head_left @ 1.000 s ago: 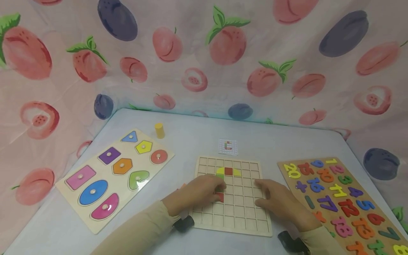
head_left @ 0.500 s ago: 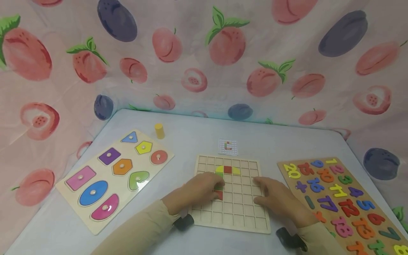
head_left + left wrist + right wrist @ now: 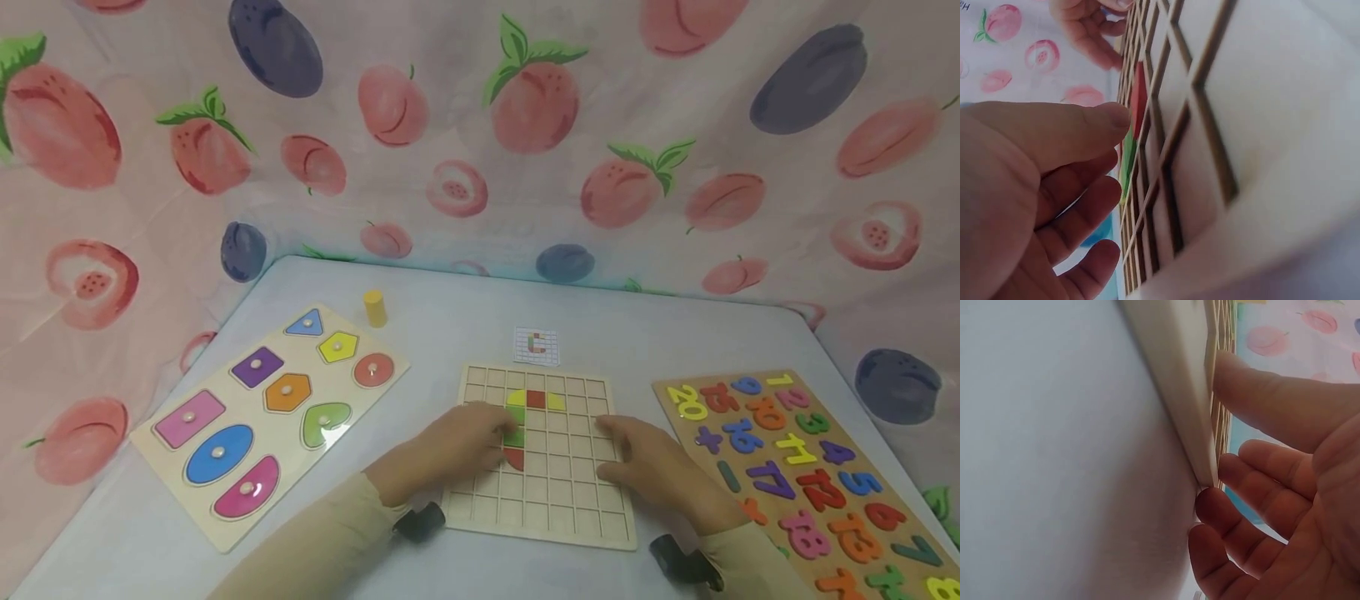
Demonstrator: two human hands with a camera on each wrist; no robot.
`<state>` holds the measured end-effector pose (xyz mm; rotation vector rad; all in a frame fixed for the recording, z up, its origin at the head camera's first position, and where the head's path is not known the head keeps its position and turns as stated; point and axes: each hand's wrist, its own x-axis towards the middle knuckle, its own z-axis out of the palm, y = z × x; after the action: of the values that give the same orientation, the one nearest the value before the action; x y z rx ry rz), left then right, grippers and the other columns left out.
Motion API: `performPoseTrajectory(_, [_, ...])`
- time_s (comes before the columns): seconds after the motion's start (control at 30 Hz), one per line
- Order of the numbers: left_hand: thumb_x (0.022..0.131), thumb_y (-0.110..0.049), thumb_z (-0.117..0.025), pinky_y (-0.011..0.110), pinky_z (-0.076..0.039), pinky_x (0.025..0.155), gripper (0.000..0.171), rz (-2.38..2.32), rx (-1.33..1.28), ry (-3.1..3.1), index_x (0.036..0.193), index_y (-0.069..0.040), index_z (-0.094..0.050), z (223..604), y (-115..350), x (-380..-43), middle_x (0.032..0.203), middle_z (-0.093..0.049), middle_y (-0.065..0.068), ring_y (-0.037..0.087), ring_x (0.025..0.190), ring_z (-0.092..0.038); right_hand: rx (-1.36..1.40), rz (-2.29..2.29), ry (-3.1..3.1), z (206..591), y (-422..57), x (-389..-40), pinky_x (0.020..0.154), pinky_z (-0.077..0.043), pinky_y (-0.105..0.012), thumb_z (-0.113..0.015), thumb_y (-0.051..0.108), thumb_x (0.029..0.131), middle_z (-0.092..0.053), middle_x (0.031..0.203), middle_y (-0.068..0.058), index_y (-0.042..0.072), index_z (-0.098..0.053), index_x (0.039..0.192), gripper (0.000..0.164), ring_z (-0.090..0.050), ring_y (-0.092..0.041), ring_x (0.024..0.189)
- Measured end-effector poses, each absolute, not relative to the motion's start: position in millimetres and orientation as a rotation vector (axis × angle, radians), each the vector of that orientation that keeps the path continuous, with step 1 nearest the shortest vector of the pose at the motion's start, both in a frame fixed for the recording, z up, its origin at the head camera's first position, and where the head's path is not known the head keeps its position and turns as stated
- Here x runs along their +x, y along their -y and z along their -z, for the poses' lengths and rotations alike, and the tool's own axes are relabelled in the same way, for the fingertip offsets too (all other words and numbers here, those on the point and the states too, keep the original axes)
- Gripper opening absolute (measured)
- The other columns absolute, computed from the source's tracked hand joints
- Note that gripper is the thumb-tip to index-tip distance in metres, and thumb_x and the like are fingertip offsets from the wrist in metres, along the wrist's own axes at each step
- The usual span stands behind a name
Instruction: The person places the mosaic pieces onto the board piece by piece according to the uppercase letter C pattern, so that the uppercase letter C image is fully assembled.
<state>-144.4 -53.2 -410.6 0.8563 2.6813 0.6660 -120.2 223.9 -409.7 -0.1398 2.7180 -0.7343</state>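
Note:
A wooden grid board [image 3: 562,517] lies in the middle of the table. Set in its cells are a red square tile [image 3: 536,399] between yellow rounded tiles [image 3: 556,402], then green tiles [image 3: 515,435] below and a red rounded tile [image 3: 514,459]. My left hand [image 3: 468,442] hovers over the board's left part, thumb and fingertips right at the green and red tiles, fingers loosely bent around nothing. At the right edge, my right hand [image 3: 656,471] rests its thumb on the grid, its fingertips [image 3: 1213,503] against the board's side.
Behind the board lies a small pattern card [image 3: 537,345]. A shape puzzle with knobs [image 3: 360,340] is on the left, with a yellow cylinder [image 3: 375,308] beyond it. A number puzzle [image 3: 671,382] lies at the right.
My left hand has drawn back slightly leftward, showing more of the green and red tiles. The board and my right hand shifted slightly earlier. An orange piece glimpsed by the left wrist is now hidden.

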Motion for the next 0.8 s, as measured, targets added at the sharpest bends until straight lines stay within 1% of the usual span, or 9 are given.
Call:
performPoseTrajectory(0.07, [0.090,-0.011,-0.069,0.034,-0.046,0.100,0.034,-0.708,0.755,-2.665,0.124,-0.013,-0.069,408,60,-146,0.115,-0.066,-0.005,0.014,0.108,-0.057,-0.142,0.733,-2.718,410,-224,-121,0.108,-0.032,-0.061,-0.081,0.024,0.083,-0.046,0.148,-0.023,0.001,-0.049,0.145,0.073,-0.037,-0.047,0.137])
performPoseTrajectory(0.13, [0.091,-0.011,-0.067,0.038,-0.046,0.102,0.034,-0.759,0.650,-2.649,0.125,-0.013,-0.068,406,68,-148,0.120,-0.066,-0.003,0.017,0.112,-0.056,-0.144,0.730,-2.719,410,-224,-121,0.108,-0.033,-0.061,-0.081,0.025,0.084,-0.046,0.148,-0.023,0.001,-0.048,0.145,0.073,-0.038,-0.047,0.137])
performPoseTrajectory(0.2, [0.090,-0.012,-0.069,0.040,-0.046,0.101,0.034,-0.784,0.585,-2.651,0.124,-0.012,-0.068,404,75,-151,0.120,-0.066,0.000,0.020,0.112,-0.057,-0.153,0.727,-2.725,410,-224,-121,0.108,-0.033,-0.061,-0.080,0.025,0.084,-0.046,0.147,-0.023,0.001,-0.048,0.145,0.073,-0.038,-0.047,0.137])
performPoseTrajectory(0.33, [0.090,-0.013,-0.069,0.041,-0.046,0.100,0.033,-0.790,0.567,-2.674,0.122,-0.010,-0.068,401,90,-153,0.118,-0.066,0.002,0.021,0.109,-0.058,-0.161,0.731,-2.726,409,-224,-120,0.108,-0.033,-0.062,-0.080,0.024,0.084,-0.047,0.147,-0.023,0.000,-0.049,0.145,0.072,-0.038,-0.047,0.136])
performPoseTrajectory(0.43, [0.088,-0.013,-0.070,0.038,-0.048,0.095,0.034,-0.779,0.536,-2.685,0.122,-0.011,-0.067,401,100,-152,0.116,-0.065,0.003,0.021,0.104,-0.057,-0.162,0.734,-2.723,409,-224,-119,0.108,-0.032,-0.061,-0.080,0.023,0.084,-0.047,0.147,-0.023,0.001,-0.049,0.144,0.071,-0.038,-0.047,0.137])
performPoseTrajectory(0.57, [0.084,-0.010,-0.070,0.034,-0.048,0.083,0.038,-0.775,0.443,-2.678,0.122,-0.012,-0.068,402,113,-150,0.110,-0.065,-0.001,0.020,0.097,-0.055,-0.163,0.727,-2.721,409,-224,-120,0.109,-0.032,-0.061,-0.079,0.024,0.085,-0.047,0.147,-0.022,0.002,-0.049,0.145,0.071,-0.038,-0.046,0.137])
performPoseTrajectory(0.6, [0.083,-0.010,-0.070,0.034,-0.048,0.082,0.039,-0.774,0.429,-2.676,0.122,-0.012,-0.068,402,115,-150,0.109,-0.065,-0.001,0.020,0.097,-0.055,-0.162,0.728,-2.721,409,-224,-120,0.109,-0.032,-0.061,-0.079,0.024,0.085,-0.047,0.147,-0.022,0.002,-0.049,0.145,0.071,-0.038,-0.046,0.137])
performPoseTrajectory(0.7, [0.083,-0.011,-0.073,0.036,-0.049,0.089,0.041,-0.764,0.414,-2.680,0.123,-0.011,-0.069,404,121,-148,0.108,-0.066,-0.002,0.019,0.097,-0.054,-0.165,0.725,-2.724,409,-224,-121,0.109,-0.032,-0.062,-0.079,0.025,0.085,-0.046,0.148,-0.022,0.003,-0.049,0.145,0.071,-0.038,-0.046,0.137])
performPoseTrajectory(0.8, [0.084,-0.014,-0.076,0.040,-0.048,0.099,0.039,-0.762,0.460,-2.693,0.122,-0.008,-0.068,406,126,-146,0.110,-0.067,0.000,0.020,0.100,-0.056,-0.173,0.729,-2.730,409,-224,-121,0.109,-0.032,-0.061,-0.078,0.024,0.086,-0.047,0.147,-0.023,0.003,-0.049,0.145,0.070,-0.038,-0.046,0.137])
